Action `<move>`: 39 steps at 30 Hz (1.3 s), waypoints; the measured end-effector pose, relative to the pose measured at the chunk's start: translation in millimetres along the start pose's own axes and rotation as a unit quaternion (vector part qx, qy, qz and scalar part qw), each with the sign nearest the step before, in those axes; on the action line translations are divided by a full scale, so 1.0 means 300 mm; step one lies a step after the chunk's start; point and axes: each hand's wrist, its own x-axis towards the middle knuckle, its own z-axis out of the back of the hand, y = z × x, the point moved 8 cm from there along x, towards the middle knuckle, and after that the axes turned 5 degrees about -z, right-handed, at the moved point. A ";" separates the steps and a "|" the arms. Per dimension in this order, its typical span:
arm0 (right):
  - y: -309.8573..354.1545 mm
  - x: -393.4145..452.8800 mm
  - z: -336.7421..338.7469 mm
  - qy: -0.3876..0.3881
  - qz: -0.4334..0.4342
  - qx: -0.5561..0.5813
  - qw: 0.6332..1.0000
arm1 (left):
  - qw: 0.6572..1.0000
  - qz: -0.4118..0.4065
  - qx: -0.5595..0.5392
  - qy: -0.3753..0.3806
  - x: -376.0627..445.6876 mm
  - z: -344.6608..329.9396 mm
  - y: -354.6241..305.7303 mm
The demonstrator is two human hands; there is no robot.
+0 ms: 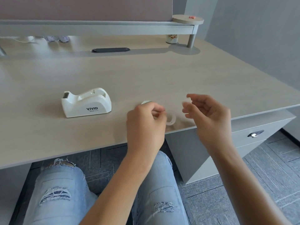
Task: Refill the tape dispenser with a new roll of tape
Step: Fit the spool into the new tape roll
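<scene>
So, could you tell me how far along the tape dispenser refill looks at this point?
Early stage. Done: the white dispenser sits on the desk with its cradle empty. In hand: the right hand pinches a small white hub piece; the left hand grips something blurred. A clear tape roll lies between them. Left: fitting roll, seating it.
</scene>
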 end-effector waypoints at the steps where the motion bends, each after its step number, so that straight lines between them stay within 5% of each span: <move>1: -0.011 0.018 0.010 -0.008 -0.006 -0.006 1.000 | 1.000 -0.005 0.012 0.011 0.013 -0.038 -0.008; 12: -0.075 0.155 0.049 -0.042 -0.022 -0.082 0.995 | 0.956 -0.155 0.247 0.015 0.148 -0.251 -0.127; 20: -0.069 0.140 0.026 -0.036 0.002 -0.159 0.987 | 0.967 -0.138 0.212 0.014 0.100 -0.107 -0.060; 30: -0.046 0.061 -0.046 -0.010 0.011 -0.163 0.987 | 0.946 -0.134 0.238 0.174 0.001 -0.044 0.022; 36: -0.029 0.003 -0.077 -0.005 0.010 -0.141 0.990 | 0.922 -0.205 0.270 0.187 -0.079 0.000 0.043; 39: -0.012 -0.042 -0.115 0.016 0.031 -0.146 0.989 | 0.927 -0.240 0.258 0.129 -0.111 0.043 0.047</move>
